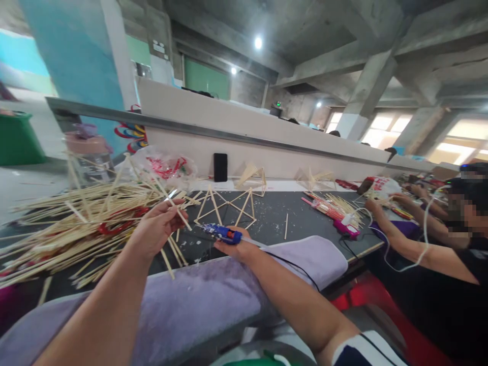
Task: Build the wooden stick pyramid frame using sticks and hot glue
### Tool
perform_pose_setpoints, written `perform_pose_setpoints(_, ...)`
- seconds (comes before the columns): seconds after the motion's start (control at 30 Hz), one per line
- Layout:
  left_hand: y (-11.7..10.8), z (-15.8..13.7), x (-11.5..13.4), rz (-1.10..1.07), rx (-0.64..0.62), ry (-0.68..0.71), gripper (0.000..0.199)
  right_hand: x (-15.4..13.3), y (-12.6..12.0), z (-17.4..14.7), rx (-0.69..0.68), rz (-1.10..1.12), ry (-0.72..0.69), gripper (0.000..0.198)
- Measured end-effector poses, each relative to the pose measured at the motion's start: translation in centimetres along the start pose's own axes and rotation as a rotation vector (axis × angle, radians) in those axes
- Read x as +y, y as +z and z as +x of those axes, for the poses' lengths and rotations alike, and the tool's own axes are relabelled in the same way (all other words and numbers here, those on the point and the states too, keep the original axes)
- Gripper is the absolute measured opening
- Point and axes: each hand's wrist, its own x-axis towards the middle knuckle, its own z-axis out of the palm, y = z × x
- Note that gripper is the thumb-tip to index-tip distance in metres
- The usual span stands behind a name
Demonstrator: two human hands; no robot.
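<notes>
My left hand [157, 223] pinches a thin wooden stick [184, 219] between fingers and thumb, slanting down to the right; part of it is hidden behind the fingers. A shiny glint shows near the fingertips, too blurred to name. My right hand [241, 246] is wrapped round a blue glue gun [229, 235], whose whitish, glue-smeared nozzle points left, apart from the stick's lower end. Just behind the gun stands a frame of joined wooden sticks [249, 204] on the dark tabletop [269, 223]. A large heap of loose sticks [46, 223] lies left of my left hand.
A black phone [220, 168] leans against the white partition [183, 142]. Two more stick models [263, 180] stand near it. A bottle [89, 157] and plastic bag [168, 168] are at left. A lilac cloth [198, 300] covers the front edge. Another person's arm [415, 246] reaches in at right.
</notes>
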Motion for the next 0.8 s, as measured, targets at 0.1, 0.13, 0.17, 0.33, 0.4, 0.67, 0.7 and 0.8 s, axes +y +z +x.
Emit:
perform_pose_setpoints(0.1, 0.3, -0.3, 0.0, -0.002, 0.013, 0.006, 0.029, -0.4, 0.1, -0.3, 0.058, -0.03, -0.009, 0.02)
perform_pose_setpoints(0.13, 0.3, -0.3, 0.0, -0.006, 0.018, 0.008, 0.03, -0.4, 0.1, -0.3, 0.076, -0.036, -0.006, 0.02)
perform_pose_setpoints(0.17, 0.4, -0.3, 0.0, -0.01, 0.015, 0.007, 0.03, -0.4, 0.2, -0.4, 0.082, -0.043, -0.008, 0.02)
perform_pose_setpoints(0.33, 0.5, -0.5, -0.2, -0.015, 0.004, 0.012, 0.033, -0.1, 0.3, -0.5, 0.042, -0.133, -0.057, 0.019)
perform_pose_setpoints(0.4, 0.6, -0.5, -0.2, -0.012, 0.003, 0.005, 0.034, 0.0, 0.3, -0.5, 0.038, -0.148, -0.048, 0.018)
perform_pose_setpoints(0.67, 0.8, -0.7, -0.3, -0.004, -0.053, -0.001, 0.03, -0.5, 0.4, -0.7, 0.032, -0.136, -0.014, 0.019)
perform_pose_setpoints(0.7, 0.9, -0.7, -0.3, -0.004, -0.058, -0.003, 0.03, -0.7, 0.4, -0.7, 0.025, -0.133, -0.015, 0.018)
perform_pose_setpoints(0.8, 0.9, -0.7, -0.4, -0.002, -0.049, -0.014, 0.03, -1.0, 0.3, -0.8, 0.024, -0.132, -0.011, 0.019)
